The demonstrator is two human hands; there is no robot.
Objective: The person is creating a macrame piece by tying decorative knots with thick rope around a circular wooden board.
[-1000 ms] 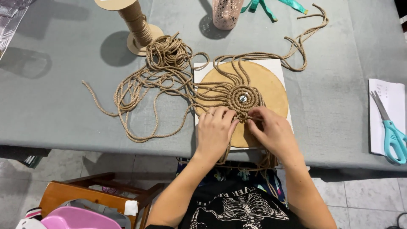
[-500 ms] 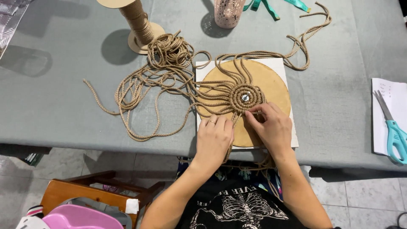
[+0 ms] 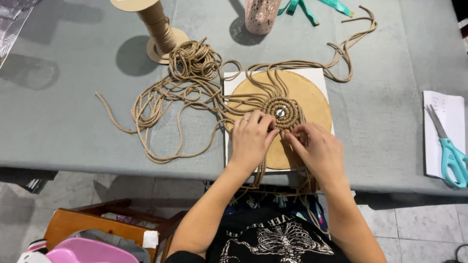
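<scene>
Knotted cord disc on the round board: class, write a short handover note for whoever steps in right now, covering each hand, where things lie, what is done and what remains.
Left hand: fingers pinch cords at the near-left edge of the knotted disc.
Right hand: fingers grip cords at the disc's near-right edge.
Disc sits on the round board, which lies on a white sheet.
Done: several knotted rings around a shiny centre.
Left: long loose cords spread left, more trail top right and over the table edge. Spool behind, scissors far right.
</scene>
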